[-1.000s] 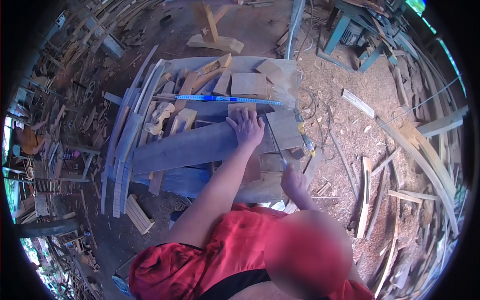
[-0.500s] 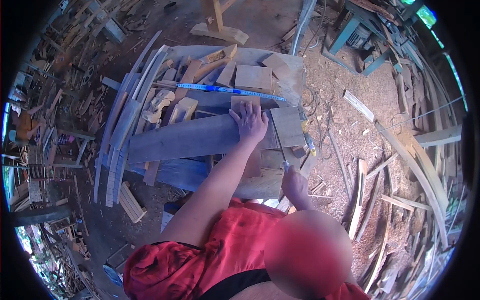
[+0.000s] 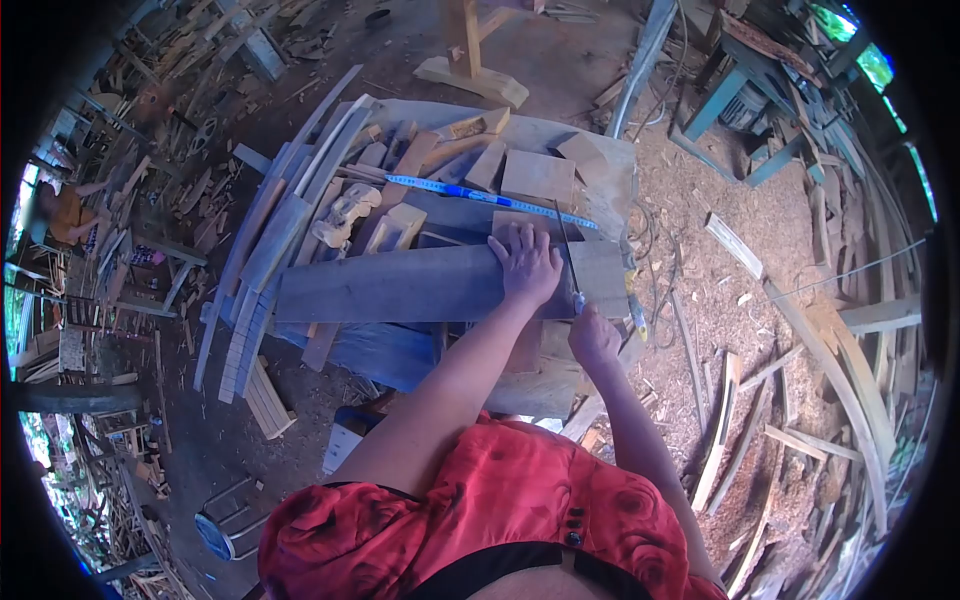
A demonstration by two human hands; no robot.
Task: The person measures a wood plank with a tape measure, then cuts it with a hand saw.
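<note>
A wide, flat wooden board [image 3: 400,285] lies across the workbench. My left hand [image 3: 526,265] rests on its upper surface, fingers spread, near the right part of the board. My right hand [image 3: 595,338] is closed round the handle of a handsaw [image 3: 568,245]. The thin blade crosses the board just right of my left hand and sticks out past its far edge. To the right of the blade is the board's short end section [image 3: 598,270]. Beyond the board, a blue-and-white measuring tape [image 3: 545,210] and a blue marker [image 3: 462,192] lie on the wood pieces.
Several wooden blocks [image 3: 538,178] and a carved wood piece [image 3: 348,215] lie on the bench [image 3: 610,155]. Long curved strips [image 3: 285,215] line its left side. Sawdust [image 3: 690,330] and offcuts cover the floor at right. A person [image 3: 70,220] sits at far left.
My right hand has pushed the handsaw forward, away from my body, so more blade shows past the board's far edge. My left hand stays on the board. The camera view has shifted slightly.
</note>
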